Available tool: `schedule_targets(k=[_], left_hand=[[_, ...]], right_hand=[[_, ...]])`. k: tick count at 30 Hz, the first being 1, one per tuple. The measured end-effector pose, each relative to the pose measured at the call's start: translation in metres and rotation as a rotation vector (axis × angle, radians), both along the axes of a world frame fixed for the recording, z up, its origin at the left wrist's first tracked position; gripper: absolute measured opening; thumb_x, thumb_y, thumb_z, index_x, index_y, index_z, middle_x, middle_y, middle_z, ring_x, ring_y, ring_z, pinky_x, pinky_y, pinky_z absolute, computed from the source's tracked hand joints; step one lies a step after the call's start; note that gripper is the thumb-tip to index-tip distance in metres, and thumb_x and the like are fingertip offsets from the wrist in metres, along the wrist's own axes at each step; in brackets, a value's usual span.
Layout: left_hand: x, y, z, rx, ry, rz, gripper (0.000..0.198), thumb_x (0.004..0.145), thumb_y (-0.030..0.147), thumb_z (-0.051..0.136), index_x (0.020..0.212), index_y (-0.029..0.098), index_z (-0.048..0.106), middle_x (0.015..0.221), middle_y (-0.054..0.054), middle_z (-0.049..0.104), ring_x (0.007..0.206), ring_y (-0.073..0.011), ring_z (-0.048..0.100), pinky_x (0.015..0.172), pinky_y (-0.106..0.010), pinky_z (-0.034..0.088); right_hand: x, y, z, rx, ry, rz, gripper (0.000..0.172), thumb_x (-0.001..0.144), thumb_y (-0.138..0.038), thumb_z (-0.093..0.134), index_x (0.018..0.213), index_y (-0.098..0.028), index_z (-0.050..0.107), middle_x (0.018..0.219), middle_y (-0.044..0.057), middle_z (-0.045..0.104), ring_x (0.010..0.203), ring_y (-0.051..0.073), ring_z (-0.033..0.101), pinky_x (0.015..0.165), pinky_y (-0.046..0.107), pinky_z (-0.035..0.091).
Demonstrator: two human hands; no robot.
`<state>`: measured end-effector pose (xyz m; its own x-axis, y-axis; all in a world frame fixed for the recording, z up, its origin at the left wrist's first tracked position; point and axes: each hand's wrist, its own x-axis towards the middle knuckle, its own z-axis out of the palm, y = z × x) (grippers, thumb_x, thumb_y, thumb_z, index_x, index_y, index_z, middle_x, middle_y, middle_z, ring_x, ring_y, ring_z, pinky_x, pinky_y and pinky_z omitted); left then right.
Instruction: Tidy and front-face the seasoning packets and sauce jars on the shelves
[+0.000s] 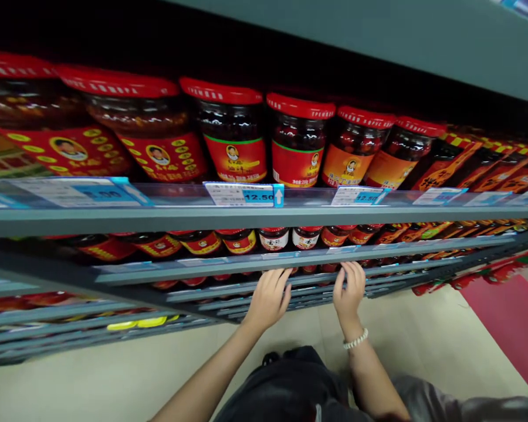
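In the lower middle of the head view my left hand (268, 298) reaches toward a lower shelf, fingers stretched forward and thumb apart. My right hand (350, 290), with a beaded bracelet (356, 339) on the wrist, is held out at the same shelf, its fingers slightly bent and thumb apart. Neither hand shows anything held. The fingertips are close to a shelf edge (229, 270) and to the red lids of jars (309, 269) below it; whether they touch is unclear. Above stand white-labelled jars (274, 240) with red lids.
On the nearer upper shelf (264, 218) stand large red-lidded sauce jars (233, 132) and orange-labelled jars (349, 146). Price tags (244, 194) line its edge. Slanted packages (444, 155) fill the right. Pale floor (400, 328) and a red surface (506, 322) lie below.
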<state>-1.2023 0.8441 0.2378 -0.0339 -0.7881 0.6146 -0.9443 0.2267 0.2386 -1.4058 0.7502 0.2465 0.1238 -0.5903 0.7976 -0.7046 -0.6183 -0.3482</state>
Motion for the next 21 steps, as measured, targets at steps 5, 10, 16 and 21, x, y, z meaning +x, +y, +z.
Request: schedule_targets(k=[5, 10, 16, 21], left_hand=[[-0.036, -0.031, -0.003, 0.062, -0.07, 0.126, 0.034, 0.094, 0.028, 0.046, 0.117, 0.006, 0.058, 0.105, -0.018, 0.062, 0.098, -0.0286, 0.057, 0.085, -0.04, 0.044], [-0.059, -0.074, -0.007, 0.125, -0.024, 0.251, 0.041, 0.094, 0.045, 0.047, 0.09, 0.011, 0.069, 0.081, -0.017, 0.063, 0.083, -0.0308, 0.061, 0.079, -0.044, 0.045], [-0.064, -0.091, -0.008, 0.172, -0.064, 0.27, 0.036, 0.094, 0.041, 0.048, 0.099, 0.014, 0.071, 0.09, -0.017, 0.067, 0.089, -0.0314, 0.062, 0.085, -0.049, 0.045], [-0.055, -0.089, -0.004, 0.252, -0.148, 0.191, 0.026, 0.094, 0.025, 0.046, 0.098, 0.016, 0.07, 0.089, -0.014, 0.066, 0.088, -0.031, 0.062, 0.081, -0.046, 0.046]], right_hand=[[-0.016, -0.009, -0.012, 0.171, -0.131, -0.031, 0.03, 0.097, -0.022, 0.043, 0.122, -0.01, 0.055, 0.121, 0.02, 0.058, 0.116, 0.025, 0.054, 0.097, 0.045, 0.046], [-0.02, -0.035, -0.021, 0.37, -0.051, 0.096, 0.038, 0.092, -0.038, 0.053, 0.117, -0.011, 0.058, 0.106, 0.016, 0.064, 0.101, 0.026, 0.06, 0.09, 0.041, 0.049], [-0.018, -0.065, -0.035, 0.275, 0.112, 0.058, 0.048, 0.082, -0.054, 0.061, 0.099, -0.009, 0.067, 0.096, 0.018, 0.067, 0.098, 0.032, 0.06, 0.088, 0.046, 0.047], [-0.023, -0.074, -0.032, 0.216, 0.138, 0.102, 0.045, 0.08, -0.054, 0.065, 0.091, -0.011, 0.07, 0.09, 0.016, 0.069, 0.092, 0.031, 0.061, 0.087, 0.043, 0.047]])
